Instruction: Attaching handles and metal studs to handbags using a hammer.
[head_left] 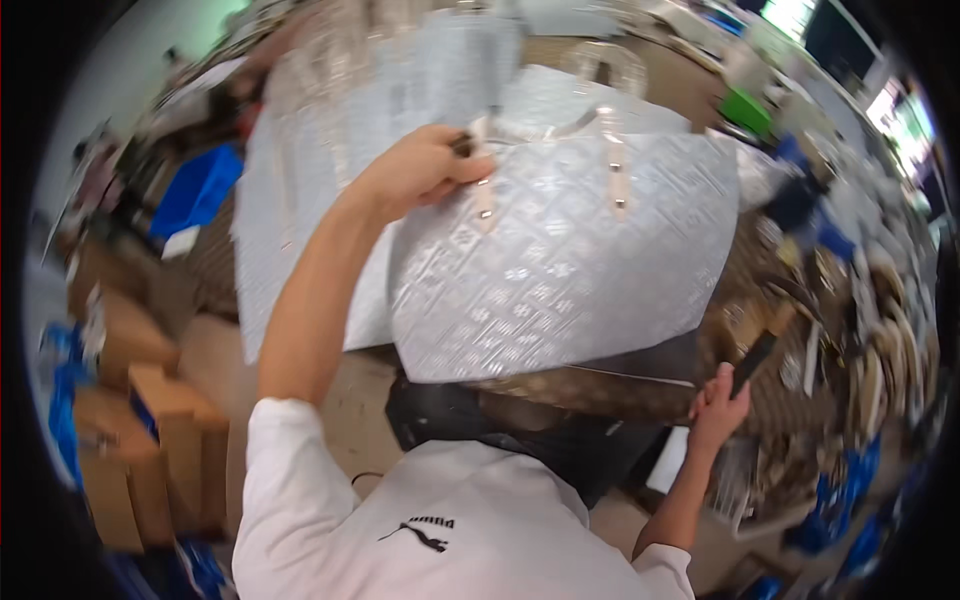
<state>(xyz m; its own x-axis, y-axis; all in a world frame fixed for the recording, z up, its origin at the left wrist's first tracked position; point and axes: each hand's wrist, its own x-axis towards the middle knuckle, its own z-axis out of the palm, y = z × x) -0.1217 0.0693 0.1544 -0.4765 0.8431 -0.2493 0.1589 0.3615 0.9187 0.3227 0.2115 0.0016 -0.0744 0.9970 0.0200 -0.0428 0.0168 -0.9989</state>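
Observation:
A silvery-grey embossed handbag panel (560, 265) hangs in front of me, its lower edge over the table's near edge. Two pale tabs with metal rivets sit on it, and a clear handle (612, 130) rises from the right one. My left hand (430, 172) is closed at the top left of the panel, gripping the handle strap (482, 195) near its tab. Low on the right, my right hand (720, 402) is wrapped round a hammer-like tool (757, 357) with a black grip and wooden shaft. Its far end is blurred against the clutter.
More pale grey bag panels (300, 215) with clear handles lie to the left and behind. A blue bin (197, 190) stands at the left, above cardboard boxes (165, 440). Small parts and tools crowd the brown tabletop (735, 325) at the right. Rolled straps (885, 350) hang beyond.

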